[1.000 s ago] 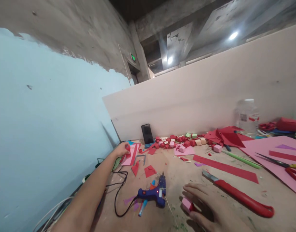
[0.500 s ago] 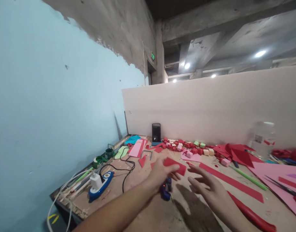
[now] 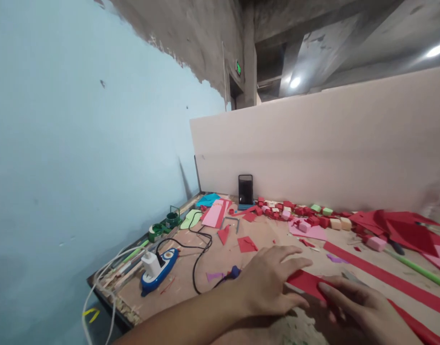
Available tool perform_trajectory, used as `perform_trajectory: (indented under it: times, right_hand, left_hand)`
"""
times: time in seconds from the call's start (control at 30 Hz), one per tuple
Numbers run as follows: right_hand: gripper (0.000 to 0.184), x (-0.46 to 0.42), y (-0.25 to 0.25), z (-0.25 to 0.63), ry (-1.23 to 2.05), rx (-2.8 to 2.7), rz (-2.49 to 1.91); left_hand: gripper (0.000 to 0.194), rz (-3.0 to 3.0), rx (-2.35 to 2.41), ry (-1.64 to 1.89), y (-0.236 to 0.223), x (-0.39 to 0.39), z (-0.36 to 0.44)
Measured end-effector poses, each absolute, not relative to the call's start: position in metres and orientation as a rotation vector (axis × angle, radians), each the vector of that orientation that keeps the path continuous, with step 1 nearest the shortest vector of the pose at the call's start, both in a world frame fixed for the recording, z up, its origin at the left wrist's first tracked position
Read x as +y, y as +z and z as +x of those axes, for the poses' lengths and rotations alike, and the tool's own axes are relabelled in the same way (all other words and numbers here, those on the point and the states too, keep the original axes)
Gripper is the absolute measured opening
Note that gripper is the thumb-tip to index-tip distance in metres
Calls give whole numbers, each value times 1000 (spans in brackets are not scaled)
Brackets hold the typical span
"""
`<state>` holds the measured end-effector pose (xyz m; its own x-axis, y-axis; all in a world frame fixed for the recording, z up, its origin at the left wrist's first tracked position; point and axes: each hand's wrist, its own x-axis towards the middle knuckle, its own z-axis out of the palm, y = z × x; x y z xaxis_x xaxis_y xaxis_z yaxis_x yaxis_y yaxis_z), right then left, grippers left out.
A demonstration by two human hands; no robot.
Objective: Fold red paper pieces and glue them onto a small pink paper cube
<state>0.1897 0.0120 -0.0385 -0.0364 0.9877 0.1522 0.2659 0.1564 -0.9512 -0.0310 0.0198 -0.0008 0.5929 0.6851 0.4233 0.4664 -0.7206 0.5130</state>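
A small piece of red paper [image 3: 308, 283] is held up between my two hands, low over the table. My right hand [image 3: 360, 306] pinches its right end between thumb and fingers. At the other end, my left hand [image 3: 270, 280] has its fingers and thumb around the paper's left corner, the index finger stretched above it. Behind my left wrist a dark blue device [image 3: 235, 272] shows only in part. Another red paper piece [image 3: 247, 244] lies flat beyond my left hand, and a long red strip [image 3: 385, 273] lies beyond my right.
Several small red, pink and cream paper cubes [image 3: 313, 221] line the partition [image 3: 313, 153]. A phone [image 3: 245, 190] stands upright at the back. On the left are a blue power strip [image 3: 158, 273] with a white plug, black cable [image 3: 194, 261] and green tape rolls [image 3: 156, 232]. A green stick [image 3: 421, 270] lies right.
The view has turned to the right. My right hand has come in and closed on the red paper that my left hand was holding. Both hands are now nearer the table's front.
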Motion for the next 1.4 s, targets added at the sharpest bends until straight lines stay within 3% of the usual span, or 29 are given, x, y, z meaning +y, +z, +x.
perform_trajectory:
  times: [0.17,0.27,0.5,0.73,0.9,1.03,1.17,1.4]
  right_hand:
    - [38,13,-45,188,1116,-1394,-1275]
    - [37,11,-41,191,1212,-1378,-1267]
    - [47,3,-14,193,1295,-1315,-1229]
    - [34,0,-15,191,1346,-1356,-1113]
    - [37,-5,-14,190,1326,-1205,-1077]
    - [42,-15,0,182,1373,-1107,-1059]
    - [27,-20,8,175,1460,-1116,-994]
    - [24,-10,1,189,1434,-1337,-1025]
  left_hand:
    - [30,2828,958,634,1,19,-28]
    - [23,2833,979,660,-1,19,-28]
    - [19,2556,1024,827,2,10,-26]
    - [29,2080,1139,979,10,0,-20]
    - [31,1872,1092,913,11,4,-19]
    - [29,1916,1095,876,12,4,-20]
    - [28,2040,1069,810,14,6,-22]
    - [24,2090,944,849,12,10,-23]
